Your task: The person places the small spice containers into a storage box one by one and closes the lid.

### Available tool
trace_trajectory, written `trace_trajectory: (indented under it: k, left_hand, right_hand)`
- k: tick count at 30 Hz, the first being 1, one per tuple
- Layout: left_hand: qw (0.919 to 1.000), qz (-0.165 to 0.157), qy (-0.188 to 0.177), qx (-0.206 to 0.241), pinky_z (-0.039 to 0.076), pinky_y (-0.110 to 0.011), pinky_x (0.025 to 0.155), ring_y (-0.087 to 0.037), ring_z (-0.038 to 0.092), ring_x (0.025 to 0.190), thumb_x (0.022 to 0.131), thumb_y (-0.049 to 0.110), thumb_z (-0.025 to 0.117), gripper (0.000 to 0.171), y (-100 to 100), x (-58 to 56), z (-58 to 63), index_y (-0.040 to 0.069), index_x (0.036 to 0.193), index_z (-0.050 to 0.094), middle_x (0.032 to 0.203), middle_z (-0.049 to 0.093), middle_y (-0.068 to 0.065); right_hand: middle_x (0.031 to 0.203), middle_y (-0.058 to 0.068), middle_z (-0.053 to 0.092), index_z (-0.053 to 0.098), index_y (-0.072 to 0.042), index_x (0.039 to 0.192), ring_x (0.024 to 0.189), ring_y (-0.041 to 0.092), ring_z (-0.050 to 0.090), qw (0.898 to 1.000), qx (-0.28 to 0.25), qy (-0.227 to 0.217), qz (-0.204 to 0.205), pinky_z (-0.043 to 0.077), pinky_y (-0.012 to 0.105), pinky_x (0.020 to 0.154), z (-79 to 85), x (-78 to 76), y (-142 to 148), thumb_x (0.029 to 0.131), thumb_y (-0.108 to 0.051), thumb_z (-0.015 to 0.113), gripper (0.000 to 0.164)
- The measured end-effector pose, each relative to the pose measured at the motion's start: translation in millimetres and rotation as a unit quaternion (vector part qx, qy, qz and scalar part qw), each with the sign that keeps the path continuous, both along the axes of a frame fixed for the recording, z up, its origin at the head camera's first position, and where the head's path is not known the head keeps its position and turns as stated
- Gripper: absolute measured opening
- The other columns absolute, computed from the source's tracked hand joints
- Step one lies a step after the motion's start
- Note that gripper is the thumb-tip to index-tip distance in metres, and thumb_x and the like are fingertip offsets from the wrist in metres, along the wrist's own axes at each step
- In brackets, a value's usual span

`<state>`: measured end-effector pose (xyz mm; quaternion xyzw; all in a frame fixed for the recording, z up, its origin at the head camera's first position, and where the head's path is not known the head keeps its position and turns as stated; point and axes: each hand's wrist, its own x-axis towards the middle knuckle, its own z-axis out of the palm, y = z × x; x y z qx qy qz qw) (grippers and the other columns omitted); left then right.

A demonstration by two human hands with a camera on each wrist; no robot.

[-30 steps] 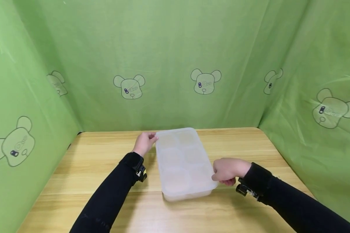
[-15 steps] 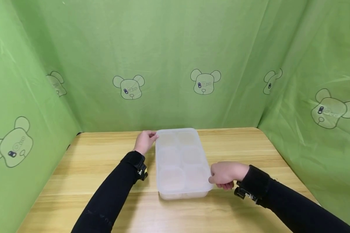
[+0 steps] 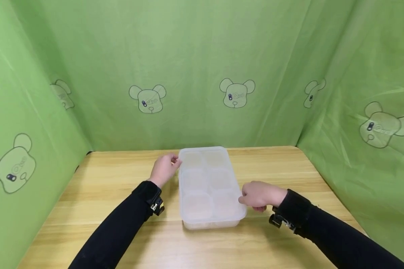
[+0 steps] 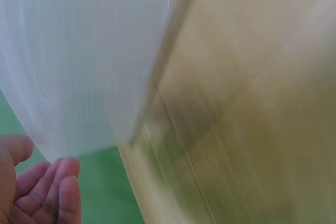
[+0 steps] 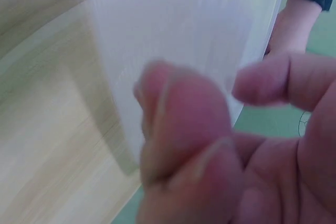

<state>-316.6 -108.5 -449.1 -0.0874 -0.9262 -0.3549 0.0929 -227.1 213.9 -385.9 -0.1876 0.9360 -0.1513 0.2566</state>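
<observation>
A translucent white plastic storage box [image 3: 210,183] with a lid lies flat on the table; several rounded compartments show through the lid. At its far left corner is my left hand [image 3: 164,170], fingertips at the lid's edge. In the left wrist view the thumb [image 4: 20,148] stands apart from the loosely bent fingers [image 4: 68,192], close by the box corner. My right hand [image 3: 262,193] is beside the near right side, its thumb tip at the lid's rim. The right wrist view has a gap between that thumb [image 5: 262,82] and the bent fingers [image 5: 194,124]. What lies inside the box cannot be made out.
The wooden table [image 3: 121,209] has a pale grain. Green cloth [image 3: 195,67] with printed bear heads hangs behind it and at both sides. Black sleeves and wrist cameras [image 3: 157,206] cover both forearms.
The near end of the box has swung left, so the box stands straighter. Over the last half second my left hand has drawn slightly nearer and my right hand has shifted slightly farther away.
</observation>
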Motion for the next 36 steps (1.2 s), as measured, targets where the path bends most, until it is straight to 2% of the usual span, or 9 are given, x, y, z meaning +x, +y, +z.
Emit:
trace_trajectory:
  k: [7,12,16,19,23,25,29,32,36]
  left_hand:
    - [0.9971,0.007,0.009,-0.076,0.056,-0.04,0.076,-0.025,0.069,0.082,0.097,0.02,0.064,0.028,4.7,32.6,9.3,0.002,0.117,0.068,0.098,0.073,-0.009]
    - [0.9948,0.019,0.007,-0.1,0.056,-0.037,0.068,-0.022,0.068,0.077,0.097,0.018,0.062,0.026,9.4,51.3,11.6,0.002,0.117,0.068,0.096,0.073,-0.007]
    - [0.9936,0.028,-0.001,-0.11,0.053,-0.032,0.058,-0.016,0.064,0.066,0.098,0.02,0.06,0.029,14.5,63.7,12.8,0.0,0.119,0.067,0.09,0.072,-0.007]
    - [0.9933,0.038,-0.01,-0.109,0.054,-0.033,0.056,-0.019,0.064,0.064,0.099,0.02,0.057,0.033,19.3,69.6,14.1,-0.003,0.121,0.065,0.092,0.072,-0.011]
    - [0.9922,0.055,-0.016,-0.11,0.058,-0.041,0.065,-0.031,0.07,0.077,0.101,0.02,0.054,0.034,25.1,70.0,12.4,-0.005,0.12,0.064,0.103,0.072,-0.02]
    - [0.9907,0.065,-0.024,-0.117,0.058,-0.043,0.065,-0.035,0.07,0.08,0.102,0.021,0.051,0.035,27.8,67.9,10.9,-0.007,0.12,0.063,0.102,0.071,-0.023]
    - [0.988,0.084,-0.053,-0.118,0.052,-0.04,0.052,-0.03,0.063,0.064,0.102,0.022,0.047,0.04,33.1,63.6,9.9,-0.011,0.122,0.057,0.082,0.066,-0.02]
    - [0.9857,0.093,-0.074,-0.119,0.05,-0.039,0.049,-0.028,0.059,0.06,0.101,0.024,0.044,0.048,36.9,61.0,9.8,-0.014,0.131,0.05,0.077,0.062,-0.019]
    - [0.9797,0.109,-0.1,-0.136,0.054,-0.041,0.054,-0.033,0.065,0.07,0.103,0.028,0.04,0.056,40.6,57.8,7.5,-0.014,0.139,0.044,0.088,0.066,-0.026]
  right_hand:
    - [0.045,-0.003,0.044,0.06,-0.006,0.081,0.038,0.013,0.043,0.999,-0.015,0.035,-0.035,0.048,0.03,0.063,-9.4,-16.0,-5.4,0.1,-0.018,0.045,0.027]
    - [0.044,-0.003,0.041,0.058,-0.006,0.077,0.037,0.014,0.04,0.996,-0.015,0.069,-0.049,0.047,0.032,0.064,-16.3,-25.5,-7.5,0.102,-0.02,0.04,0.033]
    - [0.051,0.001,0.049,0.059,-0.004,0.085,0.039,0.016,0.046,0.992,-0.014,0.102,-0.069,0.047,0.032,0.063,-22.4,-32.6,-10.0,0.104,-0.024,0.039,0.034]
    - [0.065,0.008,0.057,0.059,0.003,0.103,0.044,0.02,0.053,0.99,-0.021,0.111,-0.088,0.048,0.035,0.058,-27.4,-37.6,-12.6,0.106,-0.027,0.038,0.037]
    - [0.086,0.018,0.063,0.054,0.013,0.123,0.062,0.026,0.061,0.985,-0.015,0.138,-0.103,0.052,0.039,0.063,-34.6,-47.3,-18.5,0.107,-0.031,0.035,0.05]
    - [0.098,0.023,0.064,0.05,0.015,0.129,0.075,0.031,0.064,0.982,-0.009,0.153,-0.113,0.054,0.044,0.069,-38.8,-53.0,-22.0,0.107,-0.032,0.032,0.055]
    - [0.122,0.033,0.06,0.043,0.015,0.138,0.102,0.045,0.064,0.977,-0.009,0.16,-0.141,0.054,0.054,0.082,-46.1,-62.1,-26.3,0.107,-0.036,0.027,0.062]
    - [0.126,0.035,0.057,0.042,0.015,0.139,0.107,0.049,0.061,0.975,-0.018,0.158,-0.157,0.053,0.058,0.085,-50.1,-64.9,-26.6,0.107,-0.037,0.023,0.064]
    - [0.12,0.033,0.061,0.049,0.014,0.132,0.103,0.047,0.063,0.974,-0.029,0.156,-0.163,0.052,0.057,0.086,-53.9,-64.5,-26.9,0.107,-0.037,0.021,0.064]
